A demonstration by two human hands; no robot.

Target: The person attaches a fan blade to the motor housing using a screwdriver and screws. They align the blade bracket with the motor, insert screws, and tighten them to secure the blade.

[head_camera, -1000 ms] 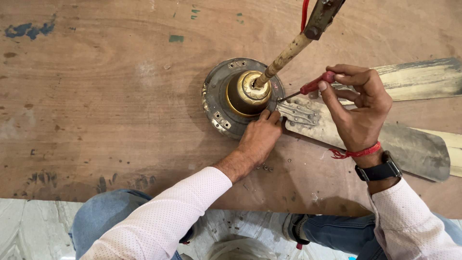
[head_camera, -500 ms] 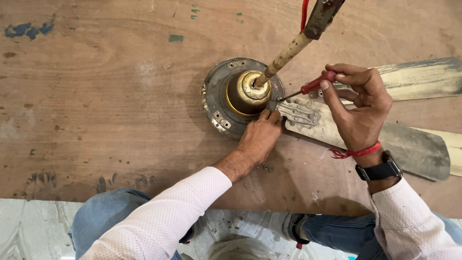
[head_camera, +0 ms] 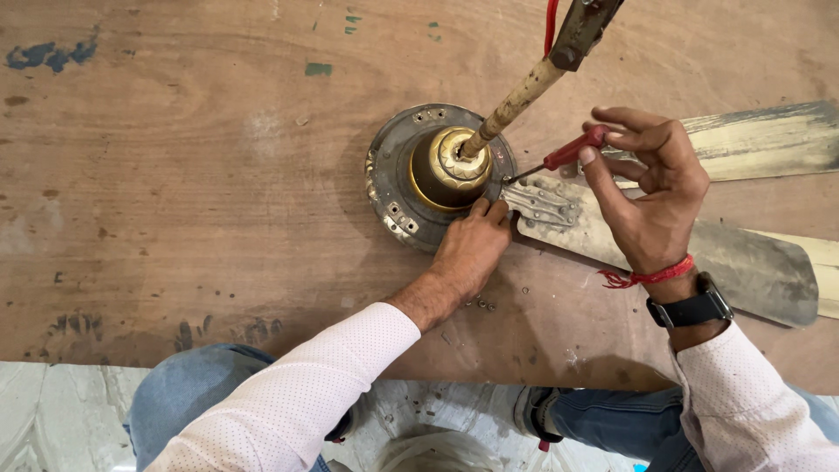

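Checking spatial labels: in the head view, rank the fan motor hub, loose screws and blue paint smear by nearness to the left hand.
1. Fan motor hub, touched by the left hand.
2. Loose screws, beside the wrist.
3. Blue paint smear, far top-left corner.

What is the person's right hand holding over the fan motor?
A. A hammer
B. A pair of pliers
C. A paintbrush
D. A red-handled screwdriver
D: the right hand pinches a red-handled screwdriver whose tip points at the edge of the fan motor, where a blade bracket meets it, while the left hand rests against the motor's rim.
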